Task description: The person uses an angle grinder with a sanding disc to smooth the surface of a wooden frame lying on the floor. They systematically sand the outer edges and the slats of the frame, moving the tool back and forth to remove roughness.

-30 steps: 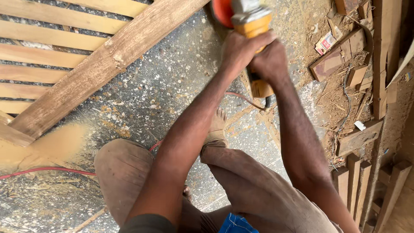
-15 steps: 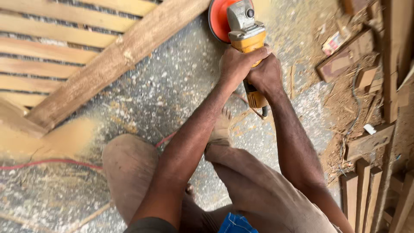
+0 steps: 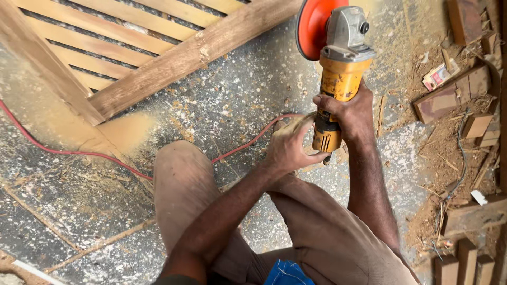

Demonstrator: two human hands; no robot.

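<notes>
A yellow angle grinder (image 3: 338,79) with a grey head and an orange-red sanding disc (image 3: 311,26) is held above the dusty floor, disc pointing away from me. My right hand (image 3: 348,113) grips its yellow body. My left hand (image 3: 288,148) cups the grinder's tail end, its fingers slightly blurred. A red cable (image 3: 248,142) runs from under my hands across the floor to the left. The wooden slatted frame (image 3: 174,58) lies at the upper left, apart from the disc. My knees (image 3: 182,174) are bent below the hands.
Sawdust is piled (image 3: 127,132) beside the frame's thick beam. Wood offcuts and blocks (image 3: 449,100) litter the right side, with more short pieces (image 3: 467,261) at the lower right. The speckled concrete floor (image 3: 248,89) is covered in dust and chips.
The grinder has come back from the beam toward my body and now hangs off the wood. My left hand has slid from the grinder's body down to its tail end.
</notes>
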